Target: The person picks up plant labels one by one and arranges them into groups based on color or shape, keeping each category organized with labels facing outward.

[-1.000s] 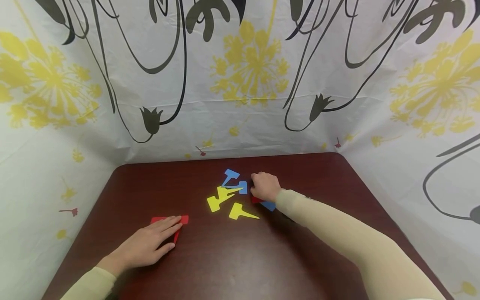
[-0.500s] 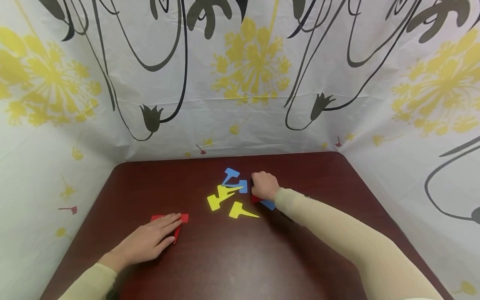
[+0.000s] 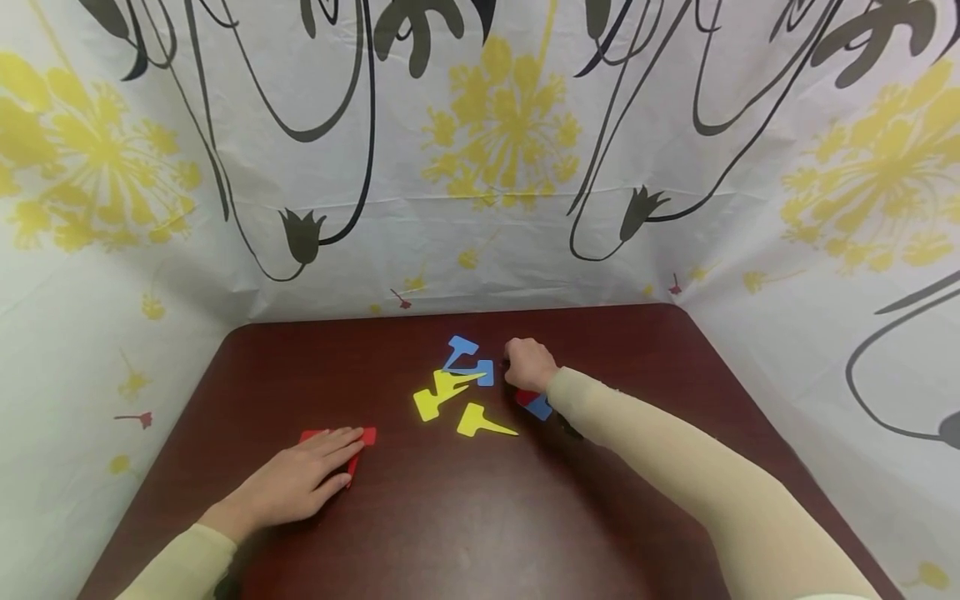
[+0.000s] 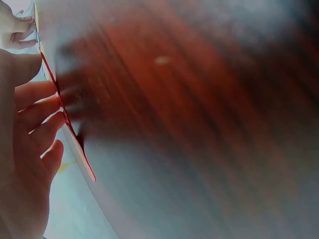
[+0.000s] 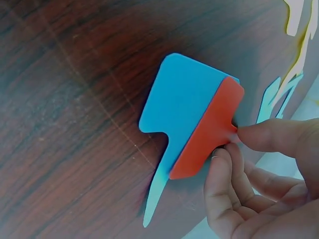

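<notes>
My right hand (image 3: 530, 364) pinches the narrow stem of a red plant label (image 5: 209, 134) between thumb and fingers. That red label overlaps a blue plant label (image 5: 182, 94), whose pointed stem lies on the table. In the head view, little of either shows beneath the wrist. My left hand (image 3: 292, 475) rests with fingers extended on red plant labels (image 3: 367, 436) at the left; it covers most of them, so how many lie there cannot be told. Seen from the left wrist, the red edge (image 4: 75, 134) runs under the fingertips.
Between the hands lie three yellow plant labels (image 3: 426, 406), two of them overlapping. Behind them are two blue plant labels (image 3: 484, 372). The dark wooden table (image 3: 450, 517) meets a patterned cloth (image 3: 375, 200) at its back and sides.
The right hand has shifted slightly away and up, and the visible bit of its red label has moved a little to the right. My left hand stays in place.
</notes>
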Demonstrator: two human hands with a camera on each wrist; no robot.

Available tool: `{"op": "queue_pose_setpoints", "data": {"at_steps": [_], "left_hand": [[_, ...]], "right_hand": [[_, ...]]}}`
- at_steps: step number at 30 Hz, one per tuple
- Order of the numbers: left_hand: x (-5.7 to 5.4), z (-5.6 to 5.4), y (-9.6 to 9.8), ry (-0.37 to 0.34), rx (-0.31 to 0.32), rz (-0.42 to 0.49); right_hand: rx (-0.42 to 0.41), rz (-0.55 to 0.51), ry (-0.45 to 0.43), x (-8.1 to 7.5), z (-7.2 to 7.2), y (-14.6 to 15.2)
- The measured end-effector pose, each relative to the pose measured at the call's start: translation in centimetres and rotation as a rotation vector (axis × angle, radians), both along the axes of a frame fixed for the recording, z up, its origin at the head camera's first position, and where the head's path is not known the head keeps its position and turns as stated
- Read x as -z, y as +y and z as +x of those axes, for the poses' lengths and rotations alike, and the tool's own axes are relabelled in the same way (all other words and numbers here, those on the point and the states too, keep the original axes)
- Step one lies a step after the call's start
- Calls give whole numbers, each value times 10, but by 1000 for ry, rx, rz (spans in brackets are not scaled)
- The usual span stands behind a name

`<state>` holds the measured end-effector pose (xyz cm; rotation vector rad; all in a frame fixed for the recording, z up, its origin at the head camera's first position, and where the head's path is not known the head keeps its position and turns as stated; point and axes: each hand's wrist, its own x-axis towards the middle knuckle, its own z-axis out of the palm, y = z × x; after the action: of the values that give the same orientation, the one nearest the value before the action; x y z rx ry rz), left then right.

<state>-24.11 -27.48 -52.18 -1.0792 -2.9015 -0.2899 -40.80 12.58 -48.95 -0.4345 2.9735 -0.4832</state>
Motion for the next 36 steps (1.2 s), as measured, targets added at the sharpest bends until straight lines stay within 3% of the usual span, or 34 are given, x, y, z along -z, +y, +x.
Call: {"op": "queue_pose_setpoints", "data": {"at_steps": [5,15,21,28,36], "left_hand": [[-2,-1,1,9,26,-3],[-5,-2,2,8,32,13],[-7,-3,2,-11,17,2],[-5,-2,1,10,10,25],[-6,0,1,-51,-8,10]], "right_hand": [[60,-43,-52,-3,0,1],[79,-96,-64,-10,-2,6],[118,-230,-177,-16,-2,8],[196,-337,-265,-13,-4,9],[178,-515,-418,-11,-3,10]]}}
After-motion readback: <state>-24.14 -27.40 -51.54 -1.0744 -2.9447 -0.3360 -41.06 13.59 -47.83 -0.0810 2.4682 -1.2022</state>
